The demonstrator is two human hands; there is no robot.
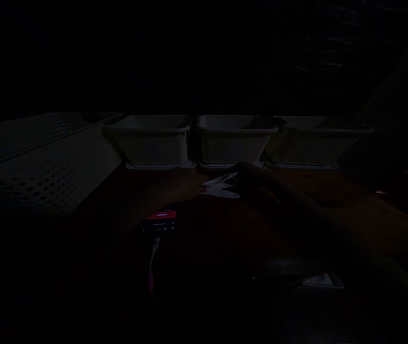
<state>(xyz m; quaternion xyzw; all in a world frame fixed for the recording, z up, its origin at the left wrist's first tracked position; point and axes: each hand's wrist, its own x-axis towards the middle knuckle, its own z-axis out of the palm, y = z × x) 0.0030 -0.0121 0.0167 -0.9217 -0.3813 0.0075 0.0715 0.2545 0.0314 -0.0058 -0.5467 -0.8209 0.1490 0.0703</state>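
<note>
The view is very dark. My left hand (pixel 189 184) reaches in from the left, closed on one end of a thin, white, pointed piece (pixel 220 187). This piece splits into several flat tips toward the right; whether it is paper or cloth I cannot make out. Beside its upper tip is my right hand (pixel 245 172), a dark shape whose fingers are lost in shadow. A lit phone (pixel 161 222) with a red band on its screen lies below my left forearm. From its lower edge runs a white cable (pixel 151 258).
Three pale tubs stand in a row at the back: a left tub (pixel 154 145), a middle tub (pixel 234 145) and a right tub (pixel 304 148). A perforated basket (pixel 57 177) fills the left side. Near the front of the brown table (pixel 350 210) lies a pale flat object (pixel 324 280).
</note>
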